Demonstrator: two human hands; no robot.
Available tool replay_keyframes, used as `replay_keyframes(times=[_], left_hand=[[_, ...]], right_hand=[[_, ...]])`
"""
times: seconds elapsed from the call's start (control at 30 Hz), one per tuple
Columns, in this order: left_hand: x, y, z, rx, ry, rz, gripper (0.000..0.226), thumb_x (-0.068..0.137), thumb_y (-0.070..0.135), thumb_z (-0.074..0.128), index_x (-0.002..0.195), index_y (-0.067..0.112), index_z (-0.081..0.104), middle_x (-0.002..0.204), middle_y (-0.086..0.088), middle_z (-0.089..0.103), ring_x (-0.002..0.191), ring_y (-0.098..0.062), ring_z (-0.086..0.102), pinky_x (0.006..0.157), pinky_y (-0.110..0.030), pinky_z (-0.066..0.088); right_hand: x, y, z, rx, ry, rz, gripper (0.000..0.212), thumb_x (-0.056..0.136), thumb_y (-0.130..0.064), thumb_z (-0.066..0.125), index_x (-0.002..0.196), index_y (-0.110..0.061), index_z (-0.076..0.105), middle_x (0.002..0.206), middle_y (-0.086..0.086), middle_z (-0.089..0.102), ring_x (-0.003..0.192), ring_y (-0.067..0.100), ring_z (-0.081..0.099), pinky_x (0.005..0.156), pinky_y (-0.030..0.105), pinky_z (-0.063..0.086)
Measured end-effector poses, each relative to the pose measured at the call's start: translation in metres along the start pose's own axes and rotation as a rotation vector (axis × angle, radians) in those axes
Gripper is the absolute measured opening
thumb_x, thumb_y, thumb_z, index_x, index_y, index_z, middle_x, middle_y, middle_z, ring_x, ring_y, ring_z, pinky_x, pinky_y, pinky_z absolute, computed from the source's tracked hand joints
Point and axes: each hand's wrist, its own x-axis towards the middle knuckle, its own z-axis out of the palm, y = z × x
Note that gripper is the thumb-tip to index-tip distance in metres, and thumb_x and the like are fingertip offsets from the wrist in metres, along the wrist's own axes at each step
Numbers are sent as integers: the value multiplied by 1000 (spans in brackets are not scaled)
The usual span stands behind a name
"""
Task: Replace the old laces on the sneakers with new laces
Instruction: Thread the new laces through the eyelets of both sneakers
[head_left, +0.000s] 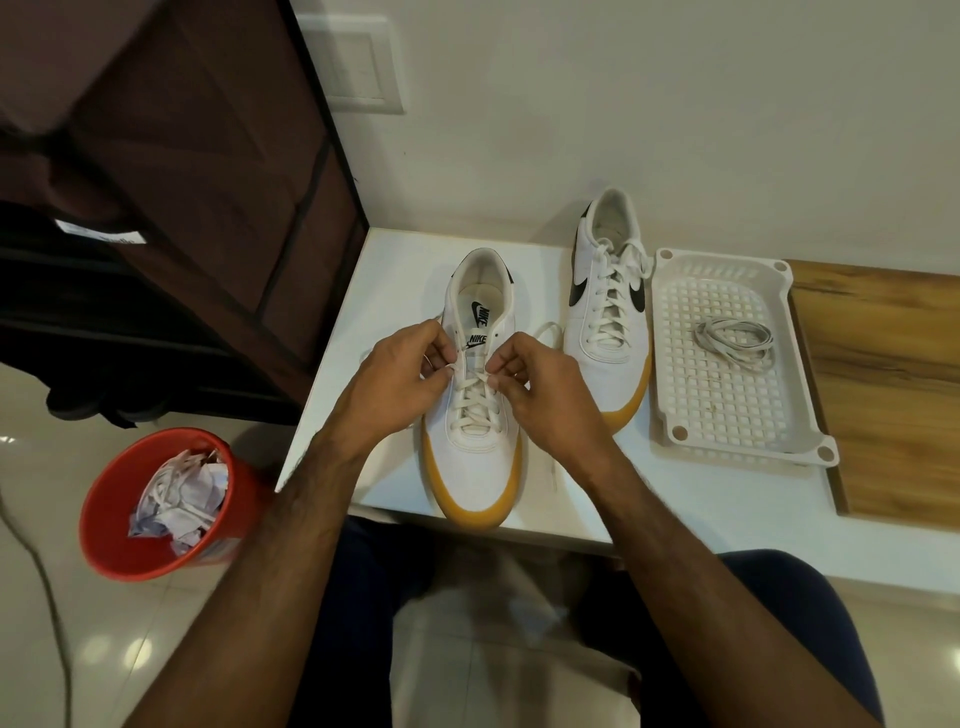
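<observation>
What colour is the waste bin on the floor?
Red. The waste bin, holding crumpled paper and white laces, shows clearly at lower left of the head view.

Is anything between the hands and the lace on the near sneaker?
Nothing visible. The left hand and right hand already pinch the lace near the top eyelets of the near sneaker. The other sneaker and the tray sit off to the right.

Bare forearms (291, 519) (no sleeves), dark navy trousers (800, 597)
</observation>
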Motion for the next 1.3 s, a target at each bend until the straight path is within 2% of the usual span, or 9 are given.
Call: replay_keyframes(times=[0.13,0.23,0.47,0.7,0.87,0.97,1.1,1.2,1.3], left_hand=[[-1,0,-2,3,-33,-50,16,91,20,70,100,23,57,92,11,64,86,-11,63,80,-35,56],[0,3,-2,-37,-29,-62,11,93,22,69,98,22,59,91,12,65,87,-10,63,81,-33,56],[2,3,-4,-76,-27,-94,8,91,20,74,94,21,66,88,12,67,85,-7,63,80,-22,52],[1,5,-5,-40,-5,-112,13,86,23,79,92,23,68,88,11,68,82,-8,64,77,-18,48],[1,6,-5,-112,-43,-207,13,93,33,70,92,20,68,89,11,68,83,-5,62,68,-14,41],[1,5,-3,-147,-55,-207,5,93,24,70,93,19,68,89,8,69,83,-6,62,71,-17,44],[1,4,-8,-47,-78,-24,11,88,16,74,92,21,65,90,11,67,85,-8,63,73,-16,48],[2,5,-14,149,-48,241,14,85,14,76,90,18,64,88,12,62,76,-11,60,71,-24,51],[3,6,-13,219,-24,350,16,83,10,77,88,14,63,88,10,58,73,-12,56,67,-31,54]], right_hand=[[-4,-3,7,-218,105,-45,11,93,-19,71,97,-27,64,83,-17,67,79,6,62,81,33,45],[-5,-4,7,-303,147,-89,6,94,-23,68,96,-27,65,89,-11,68,83,15,62,84,39,44],[-5,-5,8,-396,119,-222,7,90,-26,71,93,-21,67,87,-6,66,83,20,62,81,43,46],[-2,0,13,-151,97,-67,10,86,-23,73,87,-29,65,85,-14,63,78,6,60,83,45,54],[0,0,11,-117,74,-44,12,86,-25,74,85,-32,64,84,-16,62,77,4,59,83,46,54],[0,0,10,-118,68,-39,13,86,-25,74,84,-32,64,82,-17,62,76,2,58,83,46,54],[1,0,7,-103,52,-29,13,87,-25,74,84,-32,64,82,-16,63,76,1,57,83,43,54],[1,0,6,-84,38,-28,10,87,-25,75,85,-29,66,82,-16,64,76,1,58,80,40,55],[1,1,6,-86,34,-29,11,87,-26,76,85,-31,66,81,-18,63,76,1,58,82,43,54]])
